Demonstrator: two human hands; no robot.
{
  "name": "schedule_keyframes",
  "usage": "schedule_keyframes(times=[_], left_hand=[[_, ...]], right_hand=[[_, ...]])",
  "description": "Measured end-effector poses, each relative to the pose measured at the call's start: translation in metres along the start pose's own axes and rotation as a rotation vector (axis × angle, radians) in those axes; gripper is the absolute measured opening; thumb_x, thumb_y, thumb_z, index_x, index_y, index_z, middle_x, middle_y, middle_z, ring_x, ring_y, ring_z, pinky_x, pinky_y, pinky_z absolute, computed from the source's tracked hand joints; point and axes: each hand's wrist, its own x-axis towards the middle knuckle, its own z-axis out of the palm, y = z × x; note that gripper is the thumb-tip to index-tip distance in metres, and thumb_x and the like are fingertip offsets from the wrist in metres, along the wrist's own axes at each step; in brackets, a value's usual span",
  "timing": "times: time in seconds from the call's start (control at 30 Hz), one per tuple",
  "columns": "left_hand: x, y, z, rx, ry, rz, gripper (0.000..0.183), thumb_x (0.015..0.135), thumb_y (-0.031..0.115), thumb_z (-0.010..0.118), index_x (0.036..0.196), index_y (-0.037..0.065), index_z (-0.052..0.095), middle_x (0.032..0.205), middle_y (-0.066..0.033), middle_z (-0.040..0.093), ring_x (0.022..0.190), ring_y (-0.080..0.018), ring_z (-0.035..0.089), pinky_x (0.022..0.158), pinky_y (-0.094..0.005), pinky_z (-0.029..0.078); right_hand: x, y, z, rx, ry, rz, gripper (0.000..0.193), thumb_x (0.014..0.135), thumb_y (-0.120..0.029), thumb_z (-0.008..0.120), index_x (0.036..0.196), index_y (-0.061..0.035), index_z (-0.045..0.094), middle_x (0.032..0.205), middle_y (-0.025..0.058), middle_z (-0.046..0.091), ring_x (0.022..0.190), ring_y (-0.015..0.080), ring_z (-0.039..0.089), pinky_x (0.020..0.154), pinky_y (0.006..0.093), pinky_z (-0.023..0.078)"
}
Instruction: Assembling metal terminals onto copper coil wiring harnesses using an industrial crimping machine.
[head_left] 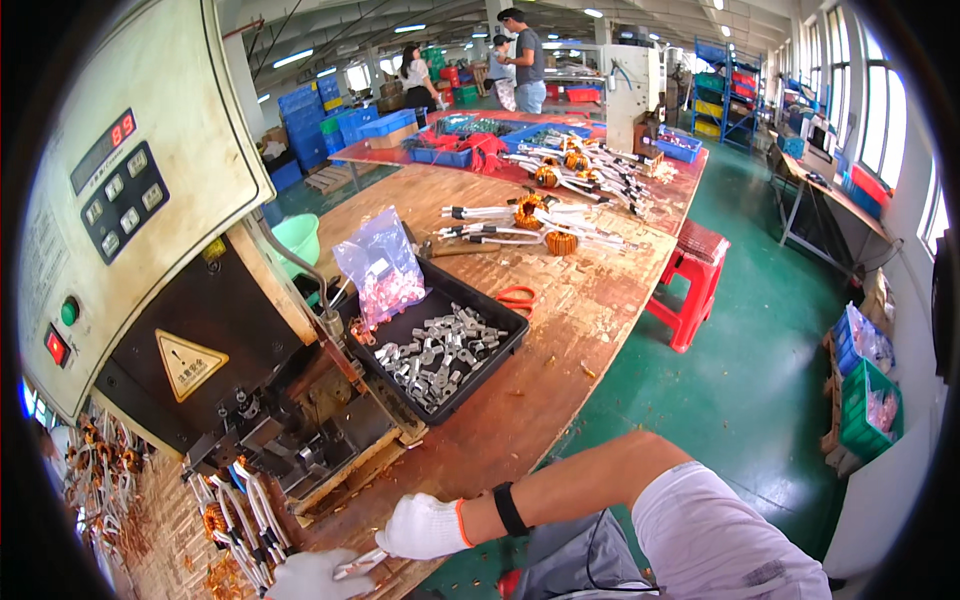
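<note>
Both my hands wear white knit gloves at the lower edge of the head view. My right hand (425, 527), with an orange cuff, is closed, its fingertips pinching a white-sleeved wire lead (358, 566). The lead's other end runs into my left hand (312, 576), which is somewhat blurred and partly cut off by the rim; its fingers seem closed round the lead. Just left of that hand lie copper-wound coils (214, 517) with white-sleeved, black-banded leads (262, 515). They rest below the tooling (300, 450) of a bench press (140, 200).
Beside the press stands a black tray (478, 378) of metal cable lugs, with a plastic bag (378, 262) of copper-coloured pieces. Orange-handled scissors (516, 299), a hammer (460, 249) and more coils (562, 243) lie on the wooden bench. A red stool (692, 280) stands right. People stand far back.
</note>
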Motion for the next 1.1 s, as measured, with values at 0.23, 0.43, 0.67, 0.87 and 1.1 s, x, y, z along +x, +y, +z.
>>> schedule_keyframes(times=[0.23, 0.43, 0.67, 0.87, 1.1], left_hand=[[0.031, 0.019, 0.011, -0.056, 0.009, 0.018, 0.038, 0.093, 0.047, 0.071, 0.114, 0.016, 0.074, 0.102, -0.0202, 0.075, 0.095, -0.0413, 0.073, 0.084, -0.0503, 0.057], [0.031, 0.012, 0.014, -0.099, 0.056, -0.022, 0.038, 0.094, 0.044, 0.071, 0.115, 0.012, 0.073, 0.101, -0.0186, 0.075, 0.094, -0.0409, 0.072, 0.083, -0.0488, 0.057], [0.047, 0.037, -0.013, -0.012, -0.194, -0.124, 0.047, 0.098, 0.051, 0.062, 0.126, 0.013, 0.067, 0.11, -0.0162, 0.075, 0.106, -0.0374, 0.072, 0.088, -0.0458, 0.056], [0.053, 0.019, 0.004, -0.078, -0.178, -0.077, 0.047, 0.1, 0.05, 0.058, 0.131, 0.016, 0.066, 0.119, -0.0166, 0.074, 0.114, -0.0397, 0.068, 0.095, -0.0481, 0.054], [0.058, 0.037, 0.004, 0.0, -0.125, -0.002, 0.043, 0.102, 0.047, 0.055, 0.126, 0.014, 0.068, 0.115, -0.0153, 0.075, 0.112, -0.0374, 0.07, 0.094, -0.0455, 0.054]], right_hand=[[-0.005, 0.004, -0.003, -0.08, 0.165, 0.066, 0.014, 0.086, -0.023, 0.066, 0.081, -0.0101, 0.064, 0.062, 0.0092, 0.064, 0.051, 0.0294, 0.066, 0.036, 0.0449, 0.043], [-0.02, 0.025, -0.034, 0.025, -0.031, 0.161, 0.015, 0.088, -0.024, 0.067, 0.087, -0.01, 0.065, 0.067, 0.0083, 0.065, 0.055, 0.0294, 0.067, 0.039, 0.0475, 0.046], [-0.069, 0.155, -0.137, -0.192, 0.064, 0.463, 0.025, 0.098, -0.031, 0.062, 0.098, -0.007, 0.068, 0.089, 0.0174, 0.072, 0.082, 0.0376, 0.073, 0.068, 0.05, 0.058], [-0.046, 0.246, -0.118, -0.239, -0.223, 0.752, 0.027, 0.095, -0.021, 0.061, 0.104, -0.0061, 0.081, 0.1, 0.0206, 0.078, 0.092, 0.039, 0.076, 0.078, 0.0481, 0.06], [-0.043, 0.266, -0.075, -0.3, -0.236, 0.848, 0.025, 0.094, -0.02, 0.063, 0.104, -0.0069, 0.083, 0.101, 0.0181, 0.08, 0.094, 0.0351, 0.078, 0.075, 0.0452, 0.06]])
